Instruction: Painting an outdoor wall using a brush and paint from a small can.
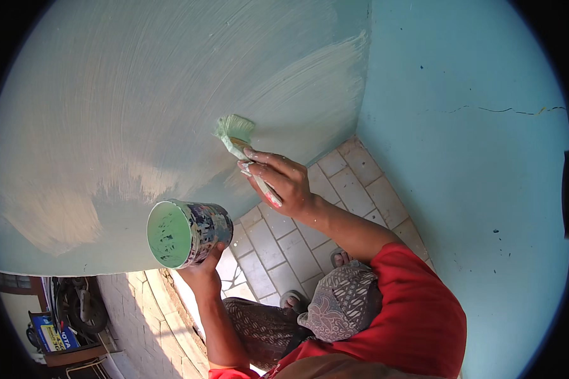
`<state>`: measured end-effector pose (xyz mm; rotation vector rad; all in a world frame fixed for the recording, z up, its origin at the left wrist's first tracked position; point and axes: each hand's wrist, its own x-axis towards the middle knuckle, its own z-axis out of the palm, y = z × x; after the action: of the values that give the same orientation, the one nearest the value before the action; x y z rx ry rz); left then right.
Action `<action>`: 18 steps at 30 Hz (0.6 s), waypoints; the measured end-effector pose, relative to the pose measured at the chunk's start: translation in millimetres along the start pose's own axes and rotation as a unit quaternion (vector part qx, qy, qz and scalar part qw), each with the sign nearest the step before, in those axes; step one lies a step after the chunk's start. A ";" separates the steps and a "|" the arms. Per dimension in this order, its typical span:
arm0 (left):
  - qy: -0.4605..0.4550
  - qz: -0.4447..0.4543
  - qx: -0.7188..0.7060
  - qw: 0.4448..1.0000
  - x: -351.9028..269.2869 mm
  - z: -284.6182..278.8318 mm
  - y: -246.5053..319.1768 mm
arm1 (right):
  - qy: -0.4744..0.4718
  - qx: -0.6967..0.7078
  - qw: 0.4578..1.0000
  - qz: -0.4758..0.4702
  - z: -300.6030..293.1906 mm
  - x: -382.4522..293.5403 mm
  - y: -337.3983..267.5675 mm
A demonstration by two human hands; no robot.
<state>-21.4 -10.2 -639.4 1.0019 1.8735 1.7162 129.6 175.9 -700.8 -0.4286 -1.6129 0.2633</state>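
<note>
My right hand (284, 182) grips a flat paintbrush (265, 189) by its handle, which bears white and red paint. The pale green bristles press on the wall (170, 94), where broad whitish, streaky strokes lie over blue-green paint. Lower and to the left, my left hand (206, 270) holds a paint-spattered bucket (211, 232) around its lower side. The bucket is tilted with its mouth to the left, showing a light green inside with dark specks. How much paint is in it I cannot tell.
A light blue wall (469, 156) with a thin crack meets the painted wall at a corner. Below are floor tiles (284, 246) and my sandalled feet. At the lower left, beyond the wall's edge, stand a motorcycle (83, 305) and a blue sign (54, 334) with writing.
</note>
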 end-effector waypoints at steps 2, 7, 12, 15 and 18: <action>0.004 -0.010 0.012 1.000 1.9 4.5 1.3 | -0.011 0.074 0.997 0.024 -7.2 10.6 5.4; 0.004 -0.002 0.021 1.000 0.2 -1.5 6.3 | 0.077 0.053 0.985 0.143 -88.4 49.8 79.9; 0.014 0.014 0.005 1.000 -3.2 -9.9 -0.9 | 0.180 -0.010 0.970 0.165 -142.8 53.0 131.4; 0.021 0.024 -0.002 0.999 -4.4 -8.8 2.4 | 0.257 -0.179 0.949 0.029 -140.8 65.2 133.1; 0.018 0.019 -0.004 1.000 -9.3 -8.4 6.3 | 0.225 -0.238 0.945 -0.019 -102.9 84.5 111.0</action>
<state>-19.8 -22.9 -633.5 1.0163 1.8796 1.7742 240.6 303.0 -661.4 -0.7659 -1.2191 -0.2520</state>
